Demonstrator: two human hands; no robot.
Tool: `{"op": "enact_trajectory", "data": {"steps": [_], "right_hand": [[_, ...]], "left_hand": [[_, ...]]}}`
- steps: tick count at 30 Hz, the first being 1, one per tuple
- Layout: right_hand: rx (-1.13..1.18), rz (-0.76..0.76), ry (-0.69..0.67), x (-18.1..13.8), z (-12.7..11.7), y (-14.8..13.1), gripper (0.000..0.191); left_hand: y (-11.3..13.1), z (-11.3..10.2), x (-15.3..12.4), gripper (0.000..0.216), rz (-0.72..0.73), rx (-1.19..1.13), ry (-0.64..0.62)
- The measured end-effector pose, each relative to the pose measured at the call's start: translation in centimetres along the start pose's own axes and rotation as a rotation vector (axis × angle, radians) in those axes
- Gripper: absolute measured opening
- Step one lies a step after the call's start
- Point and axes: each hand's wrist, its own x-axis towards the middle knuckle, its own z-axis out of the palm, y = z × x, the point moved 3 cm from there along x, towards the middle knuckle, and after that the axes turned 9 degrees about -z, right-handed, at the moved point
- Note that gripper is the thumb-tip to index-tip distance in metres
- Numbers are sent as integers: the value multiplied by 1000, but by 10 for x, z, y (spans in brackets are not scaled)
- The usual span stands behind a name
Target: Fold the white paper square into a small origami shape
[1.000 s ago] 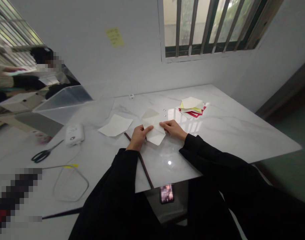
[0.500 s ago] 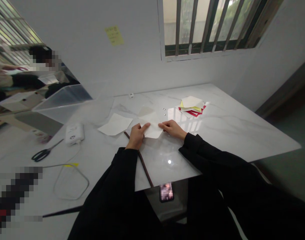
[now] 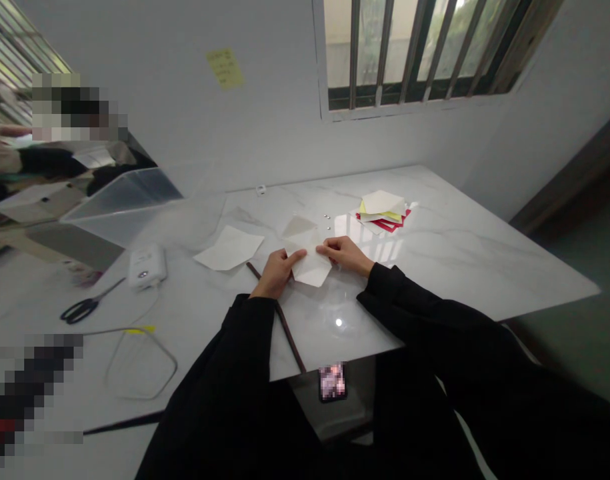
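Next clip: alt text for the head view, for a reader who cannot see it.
In black sleeves, the left hand and right hand pinch a folded white paper from both sides at a white marble table. A loose sheet, brown stick, scissors and white device lie to the left; a stack of coloured papers lies farther right.

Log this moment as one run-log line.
left hand: grips white paper, left edge | right hand: grips its right edge | paper: creased | surface: marble table | nearby: brown stick, loose sheet, coloured paper stack
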Motion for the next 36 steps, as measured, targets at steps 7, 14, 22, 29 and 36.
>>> {"op": "enact_trajectory", "data": {"steps": [7, 14, 22, 29, 36], "right_hand": [[3, 44, -19, 0, 0, 0, 50], [-41, 38, -114, -1, 0, -4, 51], [-61, 12, -98, 2, -2, 3, 50], [-48, 25, -73, 1, 0, 6, 48], [62, 44, -31, 2, 1, 2, 49]], "left_hand": [[11, -2, -1, 59, 115, -92, 15], [19, -14, 2, 57, 260, -25, 112], [25, -6, -6, 22, 268, 4, 60], [25, 2, -10, 34, 187, -42, -2], [16, 1, -5, 59, 159, -26, -36]]}}
